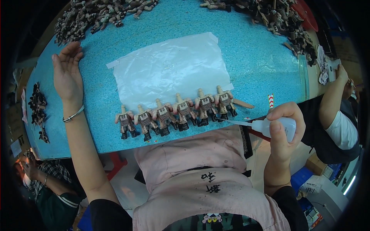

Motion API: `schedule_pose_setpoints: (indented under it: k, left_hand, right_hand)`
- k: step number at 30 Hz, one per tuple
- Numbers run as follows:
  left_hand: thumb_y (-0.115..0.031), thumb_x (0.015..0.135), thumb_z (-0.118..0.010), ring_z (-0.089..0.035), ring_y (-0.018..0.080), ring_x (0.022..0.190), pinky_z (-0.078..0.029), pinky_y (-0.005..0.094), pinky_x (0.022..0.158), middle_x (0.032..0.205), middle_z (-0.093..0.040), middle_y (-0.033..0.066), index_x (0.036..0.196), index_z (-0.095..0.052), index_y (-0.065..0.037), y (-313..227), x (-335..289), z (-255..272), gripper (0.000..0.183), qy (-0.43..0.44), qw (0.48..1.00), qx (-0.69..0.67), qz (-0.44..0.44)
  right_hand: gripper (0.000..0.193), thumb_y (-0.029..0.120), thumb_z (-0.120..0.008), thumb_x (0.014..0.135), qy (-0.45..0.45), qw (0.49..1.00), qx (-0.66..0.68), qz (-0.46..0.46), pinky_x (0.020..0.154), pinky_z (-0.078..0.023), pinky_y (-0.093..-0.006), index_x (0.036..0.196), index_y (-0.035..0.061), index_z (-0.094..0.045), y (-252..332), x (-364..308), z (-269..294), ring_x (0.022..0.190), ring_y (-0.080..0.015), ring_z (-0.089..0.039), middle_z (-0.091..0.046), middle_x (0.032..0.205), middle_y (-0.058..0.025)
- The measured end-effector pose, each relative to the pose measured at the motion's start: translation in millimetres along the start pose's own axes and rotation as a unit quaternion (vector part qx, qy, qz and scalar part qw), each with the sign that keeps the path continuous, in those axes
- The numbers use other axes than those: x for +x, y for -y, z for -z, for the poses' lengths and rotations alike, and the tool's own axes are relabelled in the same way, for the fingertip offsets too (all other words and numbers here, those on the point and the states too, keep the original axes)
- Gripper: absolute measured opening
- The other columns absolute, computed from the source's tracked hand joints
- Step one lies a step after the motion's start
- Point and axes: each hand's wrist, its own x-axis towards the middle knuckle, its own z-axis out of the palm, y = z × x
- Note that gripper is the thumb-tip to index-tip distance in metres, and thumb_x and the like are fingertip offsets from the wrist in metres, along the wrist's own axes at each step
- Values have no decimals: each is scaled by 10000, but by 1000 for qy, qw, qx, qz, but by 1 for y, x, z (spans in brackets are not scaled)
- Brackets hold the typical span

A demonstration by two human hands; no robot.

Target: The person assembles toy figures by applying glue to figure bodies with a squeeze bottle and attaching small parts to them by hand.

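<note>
My right hand (286, 129) is closed around a small white squeeze bottle (283, 129) with a long thin nozzle, probably glue. The nozzle's tip points left, by the feet of the toy figures at the right end of a row. Several headless toy figures (182, 111) in brown and beige with dark boots lie side by side along the near edge of the table. My left hand (68, 75) rests at the far left, palm turned up and fingers loosely curved, with nothing in it. Beyond its fingertips lies a heap of similar figures (96, 17).
A whitish plastic sheet (169, 65) is taped to the blue tabletop (262, 65) behind the row. More parts are heaped at the far right (279, 23), and a dark cluster (37, 111) sits at the left edge. Other people work at both sides, one arm (335, 92) close on the right.
</note>
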Motion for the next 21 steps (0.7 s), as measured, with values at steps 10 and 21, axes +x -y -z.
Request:
schedule_pose_setpoints:
  k: [10, 21]
  left_hand:
    - [-388, 1027, -235, -521, 232, 1068, -393, 351, 961, 1129, -581, 159, 1124, -553, 52, 1, 2, 3, 551, 7, 1000, -4, 2]
    - [-380, 1027, -235, -495, 240, 1117, -376, 353, 985, 1185, -549, 159, 1160, -526, 53, 3, 0, 6, 539, 6, 1000, 0, 12]
  right_hand:
    - [110, 39, -667, 775, 36, 999, -9, 31, 592, -423, -210, 858, -4, -610, -5, 5, -1, 671, -92, -562, -624, 799, -65]
    - [122, 61, -671, 778, 16, 999, 13, 26, 594, -416, -208, 862, 1, -605, -3, -3, 3, 671, -86, -550, -623, 808, -64]
